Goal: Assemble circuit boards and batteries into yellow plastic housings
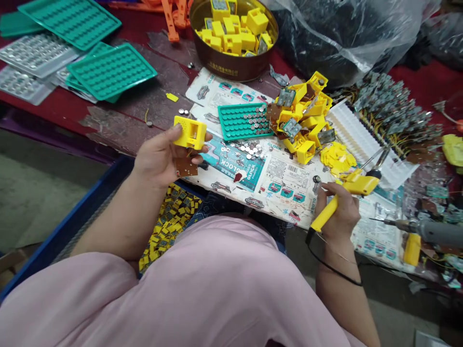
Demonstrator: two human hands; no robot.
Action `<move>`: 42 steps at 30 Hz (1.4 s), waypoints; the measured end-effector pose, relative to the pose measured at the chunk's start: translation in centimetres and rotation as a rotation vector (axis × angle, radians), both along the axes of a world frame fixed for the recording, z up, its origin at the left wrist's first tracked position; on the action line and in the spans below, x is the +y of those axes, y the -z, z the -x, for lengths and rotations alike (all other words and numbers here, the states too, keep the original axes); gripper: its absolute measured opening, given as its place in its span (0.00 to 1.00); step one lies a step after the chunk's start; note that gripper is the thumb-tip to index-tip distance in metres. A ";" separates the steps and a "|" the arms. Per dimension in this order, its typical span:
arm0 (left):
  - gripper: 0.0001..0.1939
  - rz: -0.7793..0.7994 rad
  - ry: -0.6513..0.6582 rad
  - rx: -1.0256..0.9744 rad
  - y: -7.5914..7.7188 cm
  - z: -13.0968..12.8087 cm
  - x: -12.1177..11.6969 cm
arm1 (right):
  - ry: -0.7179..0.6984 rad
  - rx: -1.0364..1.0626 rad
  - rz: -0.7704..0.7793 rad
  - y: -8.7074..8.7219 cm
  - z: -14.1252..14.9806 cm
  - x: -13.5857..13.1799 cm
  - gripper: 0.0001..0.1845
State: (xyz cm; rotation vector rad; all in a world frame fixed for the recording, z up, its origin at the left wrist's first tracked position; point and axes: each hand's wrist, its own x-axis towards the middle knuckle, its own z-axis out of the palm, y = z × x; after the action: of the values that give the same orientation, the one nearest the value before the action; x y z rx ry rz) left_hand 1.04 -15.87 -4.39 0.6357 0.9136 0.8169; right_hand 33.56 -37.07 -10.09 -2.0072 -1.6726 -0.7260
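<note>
At the table [155, 91], cell-fitting, seemingly.
Left hand [155, 159] grips yellow plastic box [188, 134]; right hand [340, 214], apart, grips yellow plastic tool [356, 183], round metal cell [316, 179] at fingertips; fitting likely needs alignment.

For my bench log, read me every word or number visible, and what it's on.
"GLOCK": repeated on the printed cardboard.
"SHOT", apparently: same cardboard.
Its barcode and fine print: too small to read.
"有限公司": ends the lettering on the brown tin; the rest is unclear.
</note>
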 end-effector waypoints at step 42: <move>0.15 -1.121 0.236 1.131 -1.1 -13.3 24.7 | -0.055 0.136 -0.195 1.4 1.1 1.3 0.12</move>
State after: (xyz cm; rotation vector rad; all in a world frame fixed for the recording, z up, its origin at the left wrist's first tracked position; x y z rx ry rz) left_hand 14.39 8.78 -3.25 2.2908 1.2834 0.6737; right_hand 32.42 -35.73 -11.47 -1.8264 -1.5116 -0.6881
